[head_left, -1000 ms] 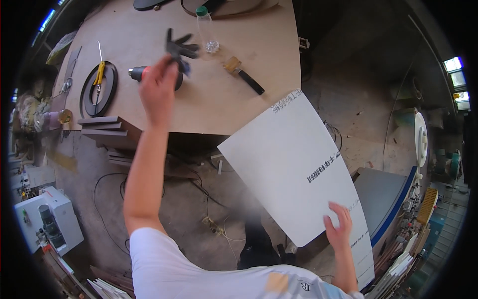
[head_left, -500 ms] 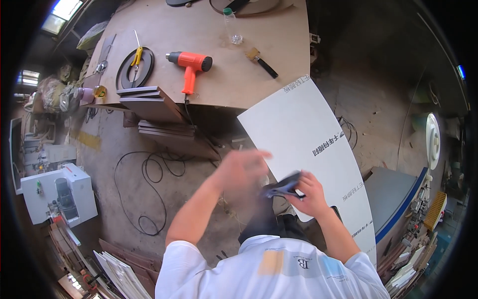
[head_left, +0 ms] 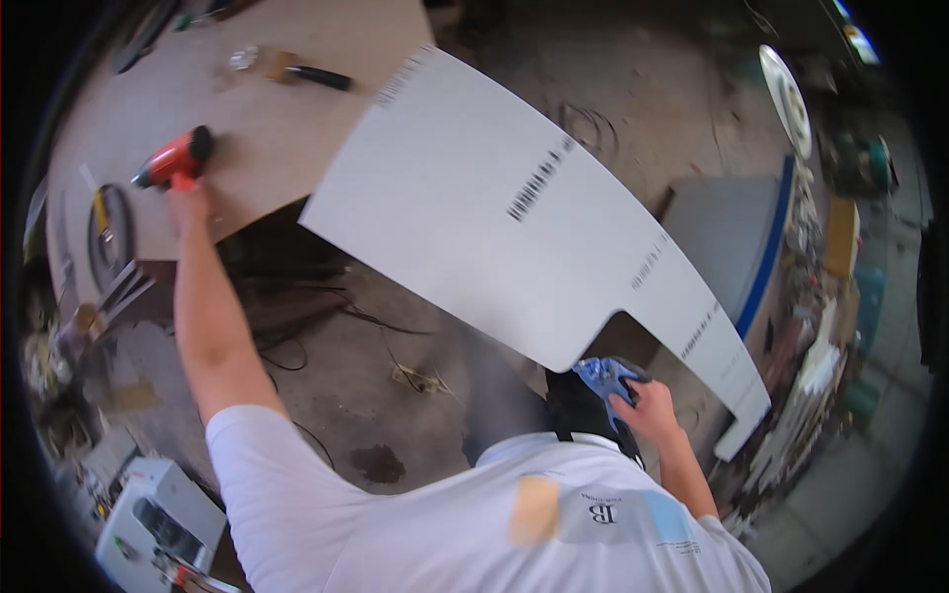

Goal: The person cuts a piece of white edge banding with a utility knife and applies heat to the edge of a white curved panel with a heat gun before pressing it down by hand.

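A: Figure, head view. Where are the two hands, and what do the fingers hold?

B: The left hand (head_left: 185,198) is stretched out to the workbench (head_left: 297,128) and meets the grip end of the orange power tool (head_left: 176,161). The picture is blurred there, so whether the fingers are closed round the grip cannot be told. The right hand (head_left: 647,407) is close to the body, fingers curled shut on a blue glove (head_left: 605,376), just below the notched edge of the white panel (head_left: 514,237).

A: How would the tool handle?

B: Judged from its look, it is a rigid, fairly heavy plastic-cased tool, not fragile. The grip nearest the left hand is the natural place to take it; the dark end is better left alone.

A: And its long axis?

B: The body lies on the bench top near its left edge, long axis running from lower left to upper right, dark end towards the upper right. The handle points down towards the person.

A: The glove?

B: Soft, limp and light; it bunches in the fist and hangs partly loose above the fingers.

A: What else lies nearby?

B: A brush with a black handle (head_left: 314,75) sits farther back on the bench, well apart from the tool. A dark ring (head_left: 111,237) lies near the bench's left edge, and black cables (head_left: 326,316) trail over the floor (head_left: 395,415) beneath.
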{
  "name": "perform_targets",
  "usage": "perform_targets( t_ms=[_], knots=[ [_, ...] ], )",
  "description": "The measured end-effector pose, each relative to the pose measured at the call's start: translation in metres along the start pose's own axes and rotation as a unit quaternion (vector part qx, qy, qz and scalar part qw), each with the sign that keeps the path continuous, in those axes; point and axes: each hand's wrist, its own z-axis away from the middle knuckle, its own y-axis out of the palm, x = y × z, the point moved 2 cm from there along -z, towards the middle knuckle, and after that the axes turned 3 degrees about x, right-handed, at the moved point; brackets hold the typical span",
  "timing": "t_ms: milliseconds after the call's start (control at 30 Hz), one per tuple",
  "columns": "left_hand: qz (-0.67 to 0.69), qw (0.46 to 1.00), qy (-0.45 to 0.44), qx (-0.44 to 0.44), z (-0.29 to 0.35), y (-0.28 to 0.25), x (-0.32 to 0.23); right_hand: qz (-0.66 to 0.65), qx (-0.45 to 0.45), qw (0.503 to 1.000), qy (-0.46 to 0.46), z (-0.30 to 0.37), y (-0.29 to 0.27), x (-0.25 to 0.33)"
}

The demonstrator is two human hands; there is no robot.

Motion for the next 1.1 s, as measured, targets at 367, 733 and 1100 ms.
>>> perform_targets(
  t_ms=[367, 733, 1100],
  knots=[
    [0.583, 0.807, 0.068, -0.061, 0.270, -0.059, -0.071, -0.245, -0.115, 0.956, 0.114, 0.014, -0.034, -0.112],
    [0.531, 0.844, -0.009, -0.070, 0.634, -0.004, -0.105, -0.329, -0.184, 0.922, 0.087, -0.011, -0.081, -0.307],
    [0.406, 0.907, -0.087, 0.072, 0.866, -0.009, -0.177, -0.010, -0.163, 0.986, 0.031, 0.002, -0.105, -0.381]
  ],
)
